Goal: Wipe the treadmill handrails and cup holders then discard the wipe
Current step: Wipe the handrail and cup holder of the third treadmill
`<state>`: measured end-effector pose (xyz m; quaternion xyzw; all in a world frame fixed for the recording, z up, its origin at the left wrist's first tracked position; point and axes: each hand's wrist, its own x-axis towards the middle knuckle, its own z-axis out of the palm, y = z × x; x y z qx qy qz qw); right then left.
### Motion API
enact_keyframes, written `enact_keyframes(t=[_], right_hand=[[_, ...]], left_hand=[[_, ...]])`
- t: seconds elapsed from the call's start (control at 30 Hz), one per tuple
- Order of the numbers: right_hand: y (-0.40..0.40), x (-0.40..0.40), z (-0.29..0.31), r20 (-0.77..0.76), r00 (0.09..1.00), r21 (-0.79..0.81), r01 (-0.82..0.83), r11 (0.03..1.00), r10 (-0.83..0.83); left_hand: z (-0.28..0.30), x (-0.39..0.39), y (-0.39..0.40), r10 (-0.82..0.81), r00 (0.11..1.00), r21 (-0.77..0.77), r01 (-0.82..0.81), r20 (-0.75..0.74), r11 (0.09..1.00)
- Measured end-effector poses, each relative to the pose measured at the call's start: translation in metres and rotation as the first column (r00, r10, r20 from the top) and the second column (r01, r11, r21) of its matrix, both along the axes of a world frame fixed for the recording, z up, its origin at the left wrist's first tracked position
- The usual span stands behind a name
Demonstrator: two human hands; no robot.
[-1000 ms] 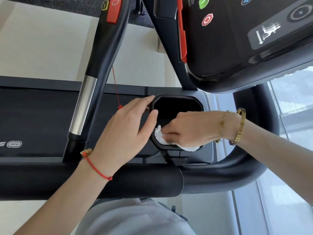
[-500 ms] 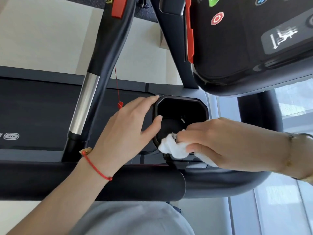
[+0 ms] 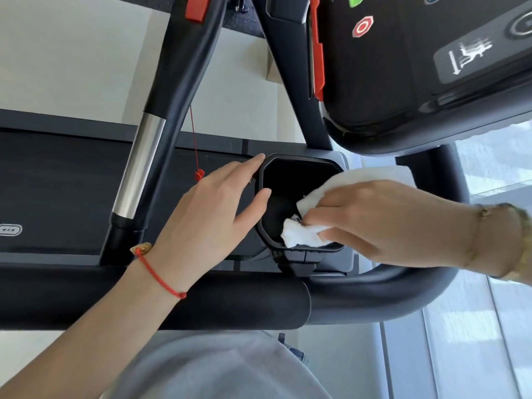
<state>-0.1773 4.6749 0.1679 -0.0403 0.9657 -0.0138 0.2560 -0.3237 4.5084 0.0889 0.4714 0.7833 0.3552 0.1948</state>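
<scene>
1. Chrome and black: upright grip bar point(image 3: 141, 165), at ten o'clock from the cup holder, rising toward a red tab at the top edge. A thin red cord point(image 3: 195, 145) hangs beside it, ending in a small red clip.
2. Black padded handrail point(image 3: 230, 300), crossing the lower frame at six o'clock from the cup holder and curving up at the right. Its far right run is partly behind the right forearm.
3. Left hand point(image 3: 201, 217), red string bracelet at the wrist. Fingers spread and resting flat against the nine o'clock side of the cup holder rim, thumb tip on the rim edge; it grasps nothing and appears to steady the holder.
4. Cup holder point(image 3: 288, 168), black, eight-sided, centre of view. The inside is dark; the floor cannot be made out.
5. Wipe point(image 3: 302, 234), white. A bunched end is pressed into the holder's five o'clock corner; a flat tail trails out over the two o'clock rim.
6. Right hand point(image 3: 374, 223), gold bracelets at the wrist. Fingers closed around the wipe, pinching it against the inner wall; the fingertips are hidden by the cloth.
7. Console point(image 3: 403, 67), at one o'clock, cut off by the frame; red and green buttons show.
8. Step judged: cup holder wiping in progress. Next calls for sweeping the remaining walls and floor. No bin is in view.
</scene>
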Motion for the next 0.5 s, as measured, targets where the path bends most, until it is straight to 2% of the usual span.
enact_keyframes(t=[0.1,0.3,0.4,0.5], right_hand=[[0.0,0.009,0.004,-0.011,0.998,-0.055,0.066,0.996,-0.067],[0.003,-0.01,-0.011,-0.09,0.991,0.014,0.099,0.995,-0.097],[-0.001,-0.016,-0.021,-0.085,0.996,0.096,0.041,0.995,-0.033],[-0.002,-0.007,-0.016,-0.103,0.994,0.07,-0.027,0.997,0.035]], left_hand=[[-0.001,0.002,0.001,0.008,1.0,0.008,-0.008,-0.007,1.0],[-0.003,0.003,0.0,0.018,1.0,0.023,-0.018,0.0,1.0],[-0.004,0.002,-0.001,0.016,1.0,0.027,-0.017,0.013,1.0],[-0.005,0.0,-0.002,0.007,0.999,0.02,-0.008,0.038,1.0]])
